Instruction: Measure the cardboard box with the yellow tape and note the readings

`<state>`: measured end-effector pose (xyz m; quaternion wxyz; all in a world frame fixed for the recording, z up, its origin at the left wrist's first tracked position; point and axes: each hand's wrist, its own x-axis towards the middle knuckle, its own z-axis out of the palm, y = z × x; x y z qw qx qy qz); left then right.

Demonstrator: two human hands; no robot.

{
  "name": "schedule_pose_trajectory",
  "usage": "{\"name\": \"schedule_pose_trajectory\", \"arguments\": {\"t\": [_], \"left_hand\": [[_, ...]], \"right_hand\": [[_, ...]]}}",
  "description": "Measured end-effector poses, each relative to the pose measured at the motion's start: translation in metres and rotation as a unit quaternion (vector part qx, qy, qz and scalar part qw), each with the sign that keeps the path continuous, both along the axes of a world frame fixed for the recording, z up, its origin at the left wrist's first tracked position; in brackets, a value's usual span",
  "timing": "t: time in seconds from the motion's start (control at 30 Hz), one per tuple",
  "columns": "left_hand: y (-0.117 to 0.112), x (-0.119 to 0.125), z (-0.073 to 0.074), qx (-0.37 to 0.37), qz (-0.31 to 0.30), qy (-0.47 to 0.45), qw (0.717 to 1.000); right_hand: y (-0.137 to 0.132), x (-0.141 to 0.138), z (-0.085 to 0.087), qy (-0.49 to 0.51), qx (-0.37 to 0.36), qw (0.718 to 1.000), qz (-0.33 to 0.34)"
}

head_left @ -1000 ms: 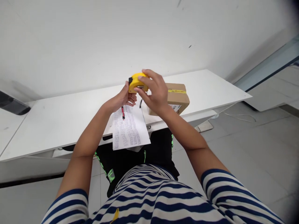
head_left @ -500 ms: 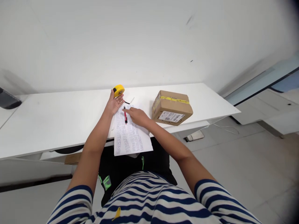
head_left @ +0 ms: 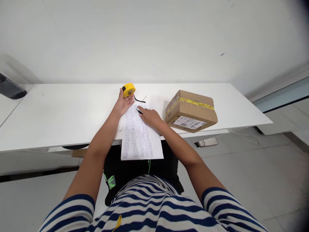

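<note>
My left hand lies on the white table with its fingers stretched out, the fingertips touching a yellow tape measure that stands on the tabletop. A thin black strap trails from the tape measure to the right. My right hand rests on a sheet of paper covered in handwriting. Its fingers are curled over a pen, of which only the dark tip shows. The sheet hangs over the table's near edge.
A taped cardboard box with a shipping label sits on the table right of my right hand. A dark object lies at the far left. A white wall stands behind the table. A cable runs on the floor.
The tape measure went from both raised hands down to the table at my left fingertips. My right hand dropped to the paper and closed over the pen that lay there.
</note>
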<state>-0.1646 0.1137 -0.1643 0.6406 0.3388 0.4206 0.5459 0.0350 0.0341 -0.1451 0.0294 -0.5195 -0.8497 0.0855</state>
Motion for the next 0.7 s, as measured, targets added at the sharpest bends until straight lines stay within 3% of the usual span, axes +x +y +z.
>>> {"name": "schedule_pose_trajectory", "arguments": {"t": [0.07, 0.13, 0.17, 0.23, 0.3, 0.33, 0.43, 0.57, 0.7], "left_hand": [[-0.001, 0.001, 0.000, -0.008, 0.004, -0.030, 1.000], [-0.001, 0.003, 0.001, -0.016, 0.009, -0.055, 0.998], [0.000, 0.004, 0.001, -0.022, 0.009, -0.059, 0.998], [0.000, 0.005, 0.001, -0.031, 0.009, -0.054, 0.998], [0.001, 0.005, 0.002, -0.032, 0.006, -0.044, 0.999], [0.001, 0.005, 0.002, -0.030, 0.004, -0.041, 0.999], [0.001, 0.005, 0.001, -0.014, -0.006, -0.039, 0.999], [0.001, 0.006, 0.001, -0.005, -0.016, -0.025, 1.000], [0.001, 0.007, 0.003, -0.012, -0.014, -0.015, 1.000]], "right_hand": [[0.003, 0.008, -0.003, 0.049, -0.025, 0.998, 0.024], [0.006, 0.020, -0.008, 0.180, -0.032, 0.983, -0.017], [0.009, 0.026, -0.011, 0.272, -0.039, 0.960, -0.050], [0.014, 0.036, -0.020, 0.448, -0.065, 0.887, -0.095], [0.017, 0.040, -0.030, 0.555, -0.084, 0.821, -0.105], [0.018, 0.041, -0.035, 0.577, -0.083, 0.805, -0.109], [0.018, 0.041, -0.045, 0.566, -0.069, 0.815, -0.104], [0.014, 0.042, -0.046, 0.546, -0.092, 0.832, -0.039], [0.010, 0.042, -0.041, 0.543, -0.060, 0.834, -0.075]]}}
